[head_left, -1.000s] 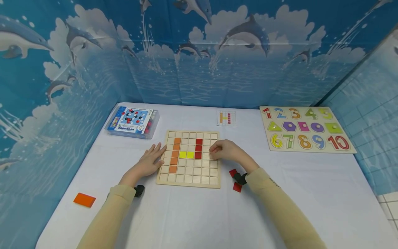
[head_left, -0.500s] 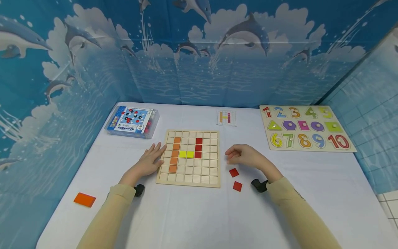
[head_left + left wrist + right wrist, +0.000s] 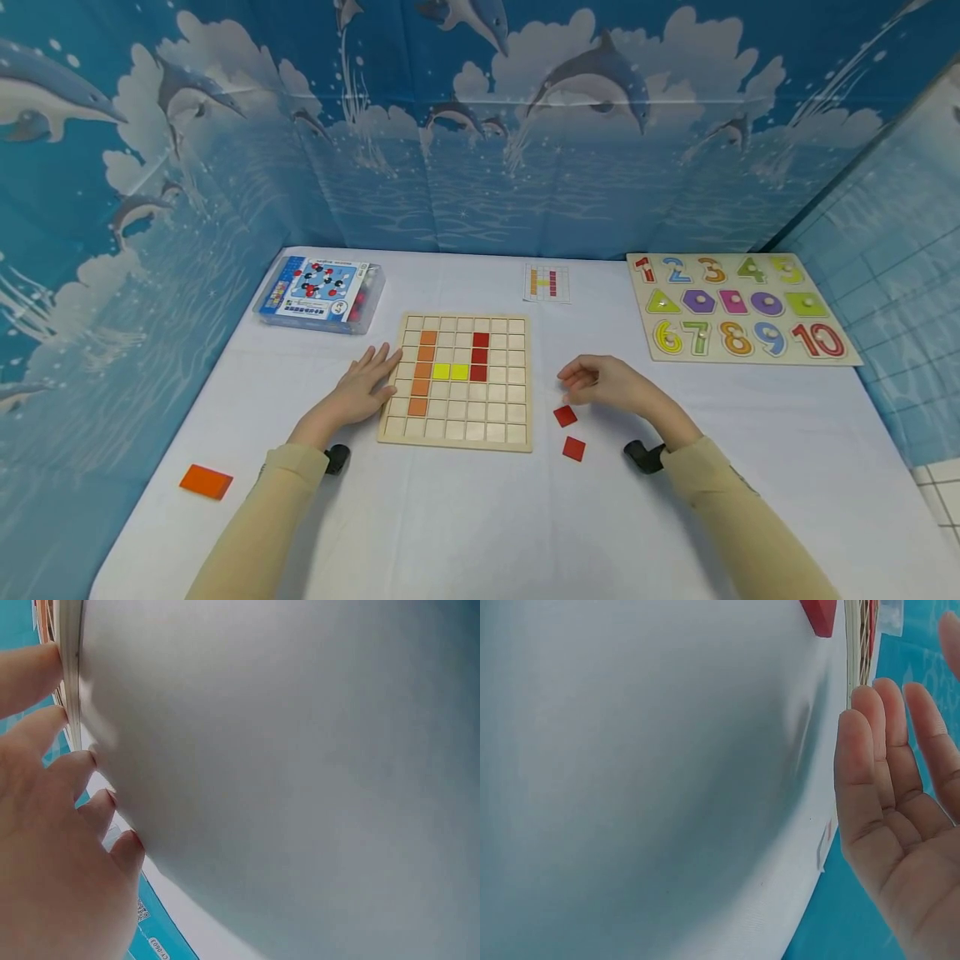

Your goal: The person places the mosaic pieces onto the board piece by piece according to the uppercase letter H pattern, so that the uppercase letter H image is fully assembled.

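Observation:
A wooden grid board (image 3: 476,432) lies mid-table. On it are a column of orange tiles (image 3: 422,368), a short yellow row (image 3: 451,372) and a column of red tiles (image 3: 479,357). My left hand (image 3: 357,393) has its fingers spread and its fingertips on the board's left edge. Right of the board, my right hand (image 3: 611,385) hovers just above a loose red tile (image 3: 566,417), its fingers loosely bent. Nothing shows in that hand in the right wrist view, where a red tile (image 3: 820,613) stands apart from the fingers. A second loose red tile (image 3: 573,449) lies nearer me.
An orange piece (image 3: 206,482) lies at the table's left side. A clear plastic box (image 3: 322,289) with a molecule picture stands back left. Behind the board is a small pattern card (image 3: 547,283). A number and shape puzzle (image 3: 742,309) lies at back right.
My right hand has moved from the board's right side outward to the right and slightly toward me, uncovering the two loose red tiles. The left hand has stayed put.

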The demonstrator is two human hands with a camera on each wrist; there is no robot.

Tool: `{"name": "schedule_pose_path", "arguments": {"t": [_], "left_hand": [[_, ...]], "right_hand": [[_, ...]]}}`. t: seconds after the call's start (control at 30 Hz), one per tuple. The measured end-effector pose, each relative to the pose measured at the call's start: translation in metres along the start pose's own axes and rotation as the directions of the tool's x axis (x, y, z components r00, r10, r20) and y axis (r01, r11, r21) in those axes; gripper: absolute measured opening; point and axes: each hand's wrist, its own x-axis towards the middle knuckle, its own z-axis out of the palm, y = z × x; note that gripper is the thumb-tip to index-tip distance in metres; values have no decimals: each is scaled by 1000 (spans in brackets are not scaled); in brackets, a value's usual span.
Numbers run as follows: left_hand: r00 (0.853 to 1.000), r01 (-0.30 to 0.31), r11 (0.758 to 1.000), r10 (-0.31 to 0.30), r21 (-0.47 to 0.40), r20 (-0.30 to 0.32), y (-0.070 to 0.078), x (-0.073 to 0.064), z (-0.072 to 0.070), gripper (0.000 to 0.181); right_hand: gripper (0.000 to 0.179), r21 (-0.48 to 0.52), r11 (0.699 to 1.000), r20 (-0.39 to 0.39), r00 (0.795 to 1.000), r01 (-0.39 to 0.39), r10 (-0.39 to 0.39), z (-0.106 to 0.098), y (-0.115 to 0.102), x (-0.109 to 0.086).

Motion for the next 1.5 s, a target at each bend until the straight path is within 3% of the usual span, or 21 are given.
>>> {"name": "schedule_pose_path", "arguments": {"t": [0.37, 0.77, 1.07, 1.5], "left_hand": [[1000, 5, 1000, -5, -5, -8, -1, -1, 1, 66], [1000, 1, 1000, -1, 0, -12, -3, 1, 2, 65], [1000, 4, 1000, -4, 2, -7, -2, 2, 2, 65], [1000, 2, 1000, -2, -8, -9, -2, 0, 1, 66]], "right_hand": [[31, -74, 996, -7, 999, -53, 53, 10, 0, 1], [27, -210, 978, 8, 1000, 18, -17, 22, 1, 1], [21, -277, 961, -25, 1000, 0, -7, 25, 1, -1], [21, -241, 971, 32, 999, -3, 11, 20, -1, -3]]}}
